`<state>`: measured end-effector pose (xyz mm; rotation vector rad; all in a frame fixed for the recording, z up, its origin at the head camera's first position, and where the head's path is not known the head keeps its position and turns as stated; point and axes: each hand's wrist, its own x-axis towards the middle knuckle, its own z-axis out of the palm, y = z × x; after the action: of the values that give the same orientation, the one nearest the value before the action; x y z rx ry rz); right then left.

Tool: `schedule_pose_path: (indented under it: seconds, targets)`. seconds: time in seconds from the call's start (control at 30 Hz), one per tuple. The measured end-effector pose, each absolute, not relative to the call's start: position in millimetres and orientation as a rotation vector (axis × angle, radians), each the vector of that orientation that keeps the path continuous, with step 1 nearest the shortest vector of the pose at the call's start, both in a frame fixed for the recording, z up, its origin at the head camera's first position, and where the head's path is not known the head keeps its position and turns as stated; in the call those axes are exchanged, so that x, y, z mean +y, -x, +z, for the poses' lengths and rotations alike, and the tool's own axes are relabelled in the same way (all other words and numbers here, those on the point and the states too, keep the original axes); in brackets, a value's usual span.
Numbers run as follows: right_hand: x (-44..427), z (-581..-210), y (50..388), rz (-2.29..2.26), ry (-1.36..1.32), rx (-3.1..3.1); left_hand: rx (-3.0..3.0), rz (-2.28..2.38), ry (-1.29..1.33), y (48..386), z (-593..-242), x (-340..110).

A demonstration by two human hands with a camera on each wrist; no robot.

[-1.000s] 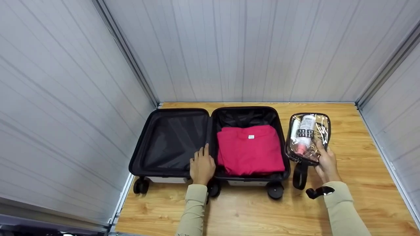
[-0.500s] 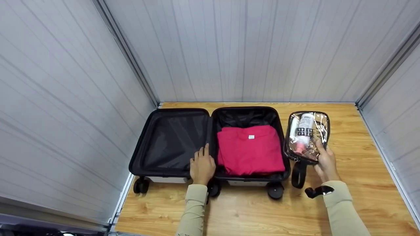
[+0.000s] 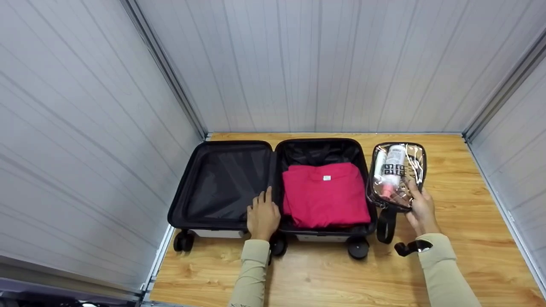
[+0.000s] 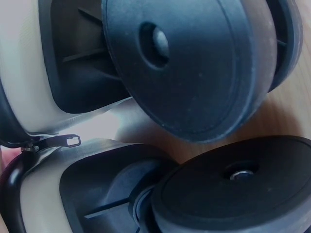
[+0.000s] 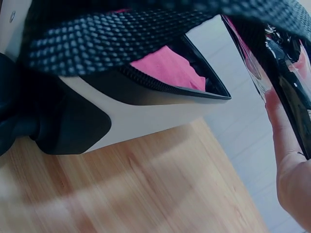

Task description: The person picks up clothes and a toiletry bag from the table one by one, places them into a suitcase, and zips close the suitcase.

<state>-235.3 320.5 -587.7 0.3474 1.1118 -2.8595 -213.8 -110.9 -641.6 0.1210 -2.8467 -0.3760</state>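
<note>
An unfolded suitcase [image 3: 226, 185] lies on the floor, and folded pink clothing [image 3: 324, 200] fills much of its right half. My left hand [image 3: 263, 218] rests on the suitcase's middle edge, fingers extended. To the right of the suitcase, my right hand [image 3: 421, 209] grips the lower right corner of a clear toiletry bag [image 3: 413, 162] with black trim, thumb on top. Through its plastic show a white bottle [image 3: 394, 160] with a pink cap and a slimmer white tube. A black wrist strap [image 3: 386, 226] dangles from the bag; in the right wrist view the strap [image 5: 121, 41] crosses close up.
Black wheels [image 3: 357, 248] stick out from the suitcase's near side, and two wheels [image 4: 194, 73] fill the left wrist view beside a zipper pull [image 4: 58, 141]. Pale panel walls [image 3: 315, 68] enclose the wooden floor [image 3: 324, 277] at the back and both sides.
My right hand has carried the toiletry bag slightly left and away from me, closer to the suitcase. The left hand stays put.
</note>
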Motion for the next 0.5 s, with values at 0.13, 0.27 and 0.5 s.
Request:
schedule_pose_path:
  seconds: [0.13,0.27,0.5]
  targets:
    - [319.6,-586.3,235.8,-2.843,-0.335,1.137,-2.84,-0.38,-0.119,213.8,-641.4,-110.7]
    - [318.0,-585.7,235.7,-2.836,-0.342,1.157,-2.847,-0.375,-0.114,213.7,-641.5,-111.2]
    - [312.9,-584.4,239.0,-2.852,-0.313,1.132,-2.866,-0.363,-0.126,215.3,-640.9,-111.0]
